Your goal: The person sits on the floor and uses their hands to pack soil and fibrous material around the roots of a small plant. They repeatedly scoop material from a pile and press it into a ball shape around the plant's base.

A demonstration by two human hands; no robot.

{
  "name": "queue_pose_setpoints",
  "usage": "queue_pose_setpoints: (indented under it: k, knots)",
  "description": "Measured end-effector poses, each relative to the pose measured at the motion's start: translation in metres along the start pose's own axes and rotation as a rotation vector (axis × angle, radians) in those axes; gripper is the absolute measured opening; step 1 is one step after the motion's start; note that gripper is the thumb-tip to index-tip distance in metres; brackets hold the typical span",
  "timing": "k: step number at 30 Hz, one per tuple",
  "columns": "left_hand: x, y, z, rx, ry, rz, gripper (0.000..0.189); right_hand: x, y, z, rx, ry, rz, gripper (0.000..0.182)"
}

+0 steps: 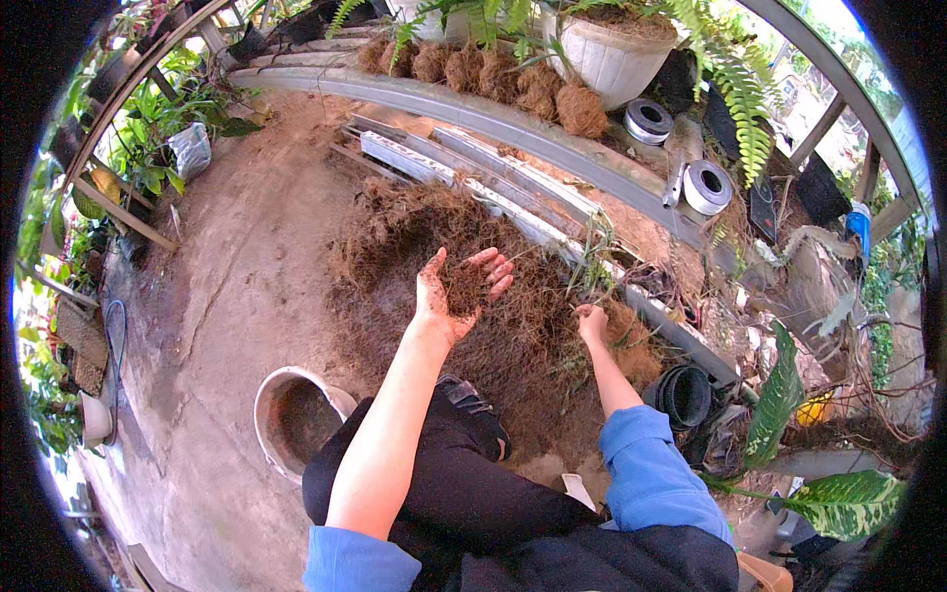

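Note:
My left hand [444, 300] is palm up with its fingers curled, cupping a clump of dark brown fibrous potting mix [467, 287]. Dirt sticks to its skin. Below it spreads a pile of brown coconut fibre and soil [518, 348] on the ground. To the right, my right hand [592, 323] is at the pile's edge with its fingers drawn together. Thin green plant cuttings [595, 270] lie just above that hand. Whether its fingertips pinch a stem or fibre cannot be made out. A tan fibre ball [632, 344] lies beside the right wrist.
A pale pot [268, 414] stands left of my knee. Black nursery pots [684, 396] are at right. Whitish metal bars [414, 157] border the pile. Behind them are several fibre balls [497, 74], a white fern planter [610, 55] and rolls of tape or wire [706, 187]. Variegated leaves [847, 503] reach in at lower right.

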State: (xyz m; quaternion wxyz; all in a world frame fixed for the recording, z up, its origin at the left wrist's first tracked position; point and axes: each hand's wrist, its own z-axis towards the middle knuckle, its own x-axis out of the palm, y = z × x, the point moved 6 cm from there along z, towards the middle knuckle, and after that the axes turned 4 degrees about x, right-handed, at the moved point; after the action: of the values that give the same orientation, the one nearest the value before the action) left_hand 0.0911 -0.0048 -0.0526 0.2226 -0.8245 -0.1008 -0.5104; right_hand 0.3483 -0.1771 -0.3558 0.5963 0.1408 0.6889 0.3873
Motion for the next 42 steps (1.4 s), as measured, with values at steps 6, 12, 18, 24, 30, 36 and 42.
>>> queue_pose_setpoints:
  k: [6, 12, 18, 24, 30, 36, 42]
  knots:
    - [0.0, -0.009, 0.019, 0.025, 0.023, 0.006, 0.063, 0.013, 0.03, -0.003, 0.058, 0.134, -0.416, 0.013]
    - [0.011, 0.002, 0.03, -0.019, 0.067, 0.001, 0.06, 0.0, 0.031, -0.028, 0.048, 0.036, -0.458, 0.014]
    - [0.02, 0.007, 0.033, -0.022, 0.063, -0.051, 0.058, -0.028, 0.088, -0.07, -0.051, -0.046, 0.131, 0.029]
    - [0.02, -0.028, 0.0, 0.16, -0.01, -0.149, 0.052, -0.086, 0.23, -0.095, -0.094, 0.276, 0.925, 0.027]
    - [0.008, -0.072, -0.05, 0.234, 0.057, -0.083, 0.051, -0.14, 0.338, -0.129, -0.252, 0.42, 0.986, 0.015]
    - [0.009, -0.073, -0.063, 0.339, 0.049, -0.077, 0.05, -0.152, 0.402, -0.163, -0.473, 0.475, 0.992, 0.014]
    - [0.033, -0.064, -0.073, 0.315, 0.091, 0.066, 0.046, -0.151, 0.437, -0.177, -0.435, 0.6, 0.954, 0.019]
